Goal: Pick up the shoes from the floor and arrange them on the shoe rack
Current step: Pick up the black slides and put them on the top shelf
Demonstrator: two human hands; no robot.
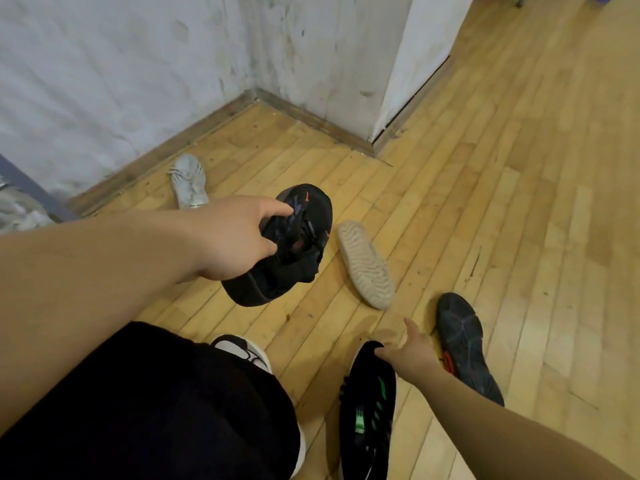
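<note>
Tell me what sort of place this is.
Likely a home's room corner, perhaps an entryway: wood-plank floor, scuffed white walls with baseboard, and an overturned pale shoe among others strewn about.

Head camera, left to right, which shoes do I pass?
The white shoe by the wall, black shoe in the left hand, upturned pale shoe, upturned dark blue shoe. Omitted: green-marked shoe in the right hand, overlapping the pale one.

Pale honey-coloured wooden floor (502, 202) of narrow boards, worn and flecked with dark specks. Two whitewashed walls (104, 81), scuffed and stained, meet in a corner, with a brown wooden skirting (156, 157) along their foot. To the right stands a white panel (415, 64), possibly a door. The light is even and soft, the shadows faint.
</note>
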